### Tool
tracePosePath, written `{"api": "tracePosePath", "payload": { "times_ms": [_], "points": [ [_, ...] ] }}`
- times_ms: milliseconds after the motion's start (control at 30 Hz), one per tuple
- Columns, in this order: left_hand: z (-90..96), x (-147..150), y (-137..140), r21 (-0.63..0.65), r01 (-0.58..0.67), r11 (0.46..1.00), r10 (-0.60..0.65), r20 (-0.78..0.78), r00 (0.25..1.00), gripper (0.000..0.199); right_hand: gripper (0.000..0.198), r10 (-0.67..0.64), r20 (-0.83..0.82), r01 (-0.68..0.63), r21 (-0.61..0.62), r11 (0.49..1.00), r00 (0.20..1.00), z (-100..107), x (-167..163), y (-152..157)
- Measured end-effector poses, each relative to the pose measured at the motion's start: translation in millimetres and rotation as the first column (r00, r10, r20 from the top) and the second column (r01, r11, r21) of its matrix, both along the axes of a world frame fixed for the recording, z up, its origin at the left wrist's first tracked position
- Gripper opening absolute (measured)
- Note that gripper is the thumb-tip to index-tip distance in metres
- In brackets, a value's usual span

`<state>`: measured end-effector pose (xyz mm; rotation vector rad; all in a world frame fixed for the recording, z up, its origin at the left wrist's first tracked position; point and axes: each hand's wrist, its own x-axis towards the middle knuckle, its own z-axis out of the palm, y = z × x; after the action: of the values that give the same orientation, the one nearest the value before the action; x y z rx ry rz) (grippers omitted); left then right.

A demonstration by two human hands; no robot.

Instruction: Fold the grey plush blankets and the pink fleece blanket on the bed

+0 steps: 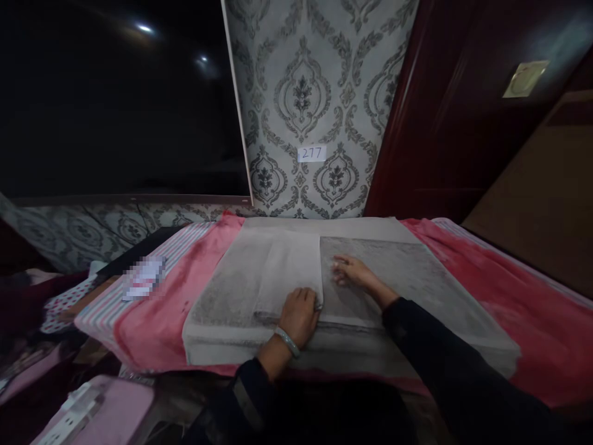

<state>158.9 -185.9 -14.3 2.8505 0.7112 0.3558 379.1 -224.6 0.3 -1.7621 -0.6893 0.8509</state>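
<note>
With left hand (300, 316) curled at near edge of folded gray cloth (291, 262), centre of the frame (pinching or only pressing, cannot tell), and right hand (353, 271) loosely open, keep edge steady, smooth lightly outward.

Grey cloth (403, 272) matt, napped; television screen (115, 117) smooth, glossy

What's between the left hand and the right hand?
Head view: the right edge of the light grey flap and some darker grey cloth; no separate object.
</note>
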Motion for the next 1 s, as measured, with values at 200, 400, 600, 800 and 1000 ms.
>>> {"api": "tracePosePath", "payload": {
  "times_ms": [200,400,600,800,1000],
  "points": [
    [-12.2,-3.6,13.1,-0.001,0.027,1.000,-0.026,0.231,0.973,0.012,0.060,-0.025,0.011,0.025,-0.070,0.997,1.000,0.8,-10.9,59.2],
    [-9.5,3.9,17.4,0.137,0.046,0.989,-0.108,0.490,0.865,0.014,0.061,-0.118,0.237,0.101,0.080,0.992,0.964,-3.9,-6.9,95.9],
    [-6.6,36.2,-6.7,0.216,0.127,0.968,-0.209,0.416,0.885,0.013,0.063,-0.188,0.492,0.131,0.147,0.980,0.850,-5.5,24.6,78.9],
    [-43.7,58.2,-28.2,0.299,0.136,0.945,-0.204,0.209,0.956,0.006,0.056,-0.153,0.591,0.165,0.035,0.986,0.792,-43.0,41.4,54.8],
    [-60.2,50.0,-27.0,0.316,0.147,0.937,-0.245,0.294,0.924,0.017,0.048,-0.135,0.642,0.158,0.021,0.987,0.755,-58.7,43.4,55.7]
  ]
}}
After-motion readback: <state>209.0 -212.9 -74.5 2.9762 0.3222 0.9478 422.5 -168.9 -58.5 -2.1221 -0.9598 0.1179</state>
